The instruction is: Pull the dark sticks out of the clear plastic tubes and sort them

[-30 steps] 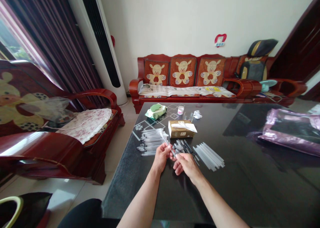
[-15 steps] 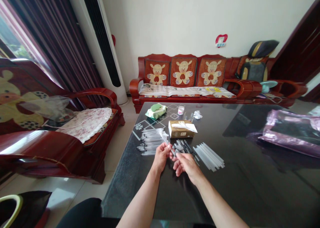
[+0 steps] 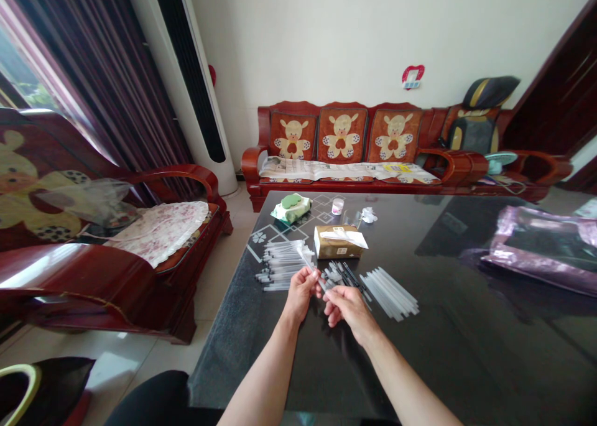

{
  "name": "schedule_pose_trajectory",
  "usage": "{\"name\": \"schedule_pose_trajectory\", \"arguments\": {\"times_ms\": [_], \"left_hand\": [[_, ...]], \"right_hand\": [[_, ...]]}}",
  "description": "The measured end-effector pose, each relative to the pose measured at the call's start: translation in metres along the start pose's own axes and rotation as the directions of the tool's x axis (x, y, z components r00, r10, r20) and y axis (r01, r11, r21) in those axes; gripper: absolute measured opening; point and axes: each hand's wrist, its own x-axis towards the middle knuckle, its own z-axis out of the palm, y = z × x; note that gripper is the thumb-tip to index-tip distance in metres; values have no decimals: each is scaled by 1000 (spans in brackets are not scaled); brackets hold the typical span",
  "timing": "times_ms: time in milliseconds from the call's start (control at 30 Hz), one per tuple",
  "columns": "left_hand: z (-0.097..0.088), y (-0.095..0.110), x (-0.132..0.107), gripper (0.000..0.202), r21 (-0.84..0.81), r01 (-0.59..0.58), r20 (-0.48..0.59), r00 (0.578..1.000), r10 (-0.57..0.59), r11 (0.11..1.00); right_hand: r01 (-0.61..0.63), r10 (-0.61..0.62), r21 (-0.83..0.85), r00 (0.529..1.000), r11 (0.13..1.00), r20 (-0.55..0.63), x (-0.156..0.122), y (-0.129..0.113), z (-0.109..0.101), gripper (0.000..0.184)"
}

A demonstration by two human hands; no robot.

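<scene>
Between my two hands, tilted over the black table [image 3: 448, 345], is a thin translucent tube [image 3: 305, 259]. My left hand [image 3: 302, 289] pinches it around its middle. The fingers of my right hand [image 3: 346, 305] close on its lower end; what sits at that tip is hidden by the fingertips. Left of my hands lies a pile of translucent tubes with dark ends [image 3: 280, 261]. Just beyond my right hand are several thin black and clear pieces [image 3: 347, 273], partly covered by the hand. A row of plain translucent tubes [image 3: 389, 292] lies to the right.
Behind the piles stands a brown tissue box [image 3: 338, 247]. Farther back are a green wipes pack [image 3: 291, 208], a small white-pink cup [image 3: 337, 206] and crumpled tissue [image 3: 369, 214]. A purple plastic bag [image 3: 543, 249] lies at the right. Wooden sofas [image 3: 342, 134] stand beyond the table.
Both hands stay in nearly the same place on the tube. The right fingers have shifted very slightly at its lower end. The piles are unchanged.
</scene>
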Motion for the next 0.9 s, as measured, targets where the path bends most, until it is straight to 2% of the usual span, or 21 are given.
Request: {"name": "schedule_pose_trajectory", "arguments": {"times_ms": [100,233,400,567,800,900], "left_hand": [[0,0,0,32,-9,-1,7,1000,1,1000],[0,0,0,31,-12,-4,6,1000,4,1000],[0,0,0,31,0,6,12,1000,-6,1000],[0,1,0,32,3,9,-1,1000,-9,1000],[0,0,0,31,10,5,0,1000,-5,1000],[-2,-1,1,29,10,-7,-13,1000,7,1000]], "right_hand": [[-2,2,-13,998,1000,-65,0,-1,0,35],[-61,61,28,998,998,29,1,0,0,44],[-48,48,12,999,999,-25,2,0,-1,38],[-84,81,66,996,994,48,0,-1,1,44],[-42,41,-7,995,999,-91,4,5,-1,31],[-49,48,-10,995,999,-91,2,4,1,29]]}}
